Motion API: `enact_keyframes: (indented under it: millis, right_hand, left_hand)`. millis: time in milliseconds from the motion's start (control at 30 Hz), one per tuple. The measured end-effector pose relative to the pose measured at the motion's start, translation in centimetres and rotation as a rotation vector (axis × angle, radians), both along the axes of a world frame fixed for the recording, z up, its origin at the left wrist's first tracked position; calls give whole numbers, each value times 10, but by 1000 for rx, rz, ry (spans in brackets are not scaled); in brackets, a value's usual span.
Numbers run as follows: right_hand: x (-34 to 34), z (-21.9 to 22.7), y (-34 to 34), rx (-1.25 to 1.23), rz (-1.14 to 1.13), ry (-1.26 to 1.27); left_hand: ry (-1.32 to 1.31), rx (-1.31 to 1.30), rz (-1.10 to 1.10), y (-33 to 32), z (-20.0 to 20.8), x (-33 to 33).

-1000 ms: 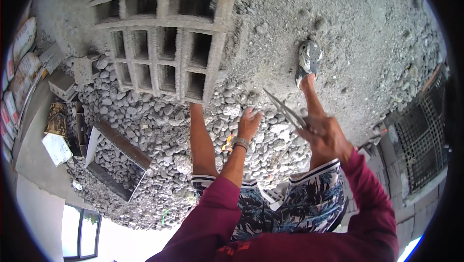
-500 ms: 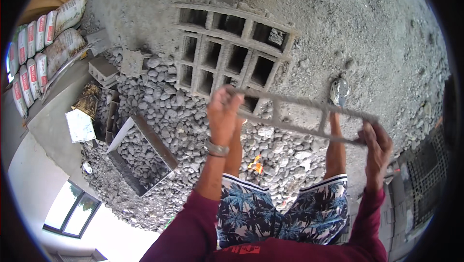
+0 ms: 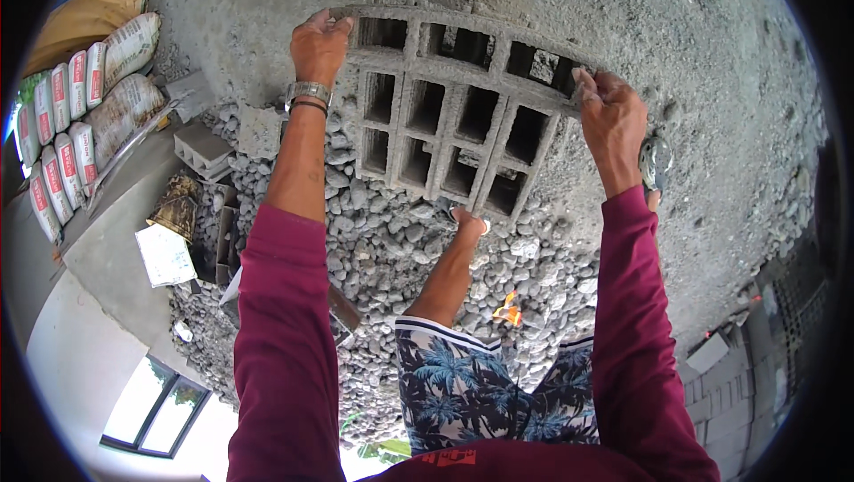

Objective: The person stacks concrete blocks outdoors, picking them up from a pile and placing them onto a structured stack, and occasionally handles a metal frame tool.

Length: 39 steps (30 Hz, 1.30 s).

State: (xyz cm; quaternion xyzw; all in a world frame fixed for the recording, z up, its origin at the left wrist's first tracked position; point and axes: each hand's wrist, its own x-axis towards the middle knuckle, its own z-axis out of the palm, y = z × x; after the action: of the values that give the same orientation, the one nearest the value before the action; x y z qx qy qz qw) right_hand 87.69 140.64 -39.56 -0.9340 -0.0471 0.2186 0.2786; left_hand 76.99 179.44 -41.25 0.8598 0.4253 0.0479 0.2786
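While the left hand [image 3: 318, 48] and the right hand [image 3: 612, 117] each grip an end of one hollow block [image 3: 455, 69], it lies along the far edge of the block stack [image 3: 451, 113]; whether it bears there fully cannot be told. Good handling, I judge, means keeping both ends level, easing weight down evenly and holding each grip clear of the seam, where skin could be pinched. The foot [image 3: 469, 218] just at the stack's near edge, beside the gray stones [image 3: 382, 255], is best kept out from under any slip.

Two hands [image 3: 318, 51] [image 3: 614, 122], roughly eleven sacks [image 3: 84, 151]
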Motion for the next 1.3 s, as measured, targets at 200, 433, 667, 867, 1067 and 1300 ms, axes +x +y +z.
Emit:
enact_keyframes:
  millis: [200,433,667,867,1067,1300]
  right_hand:
    - [-3,-7,5,-57,22,-163]
    - [-9,-9,-13,113,102,-257]
    - [-26,-16,10,100,602,-327]
    - [-16,-29,8,44,709,-251]
    - [-22,-30,6,-25,729,-271]
    - [-19,-19,12,-71,746,-228]
  left_hand:
    - [113,115,-97,1,-15,8]
    - [67,307,-327,-22,17,-13]
    - [215,410,-928,-45,28,-38]
    - [346,420,-998,-32,16,-29]
    - [283,408,-969,-39,13,-30]
    - [328,445,-932,-46,22,-25]
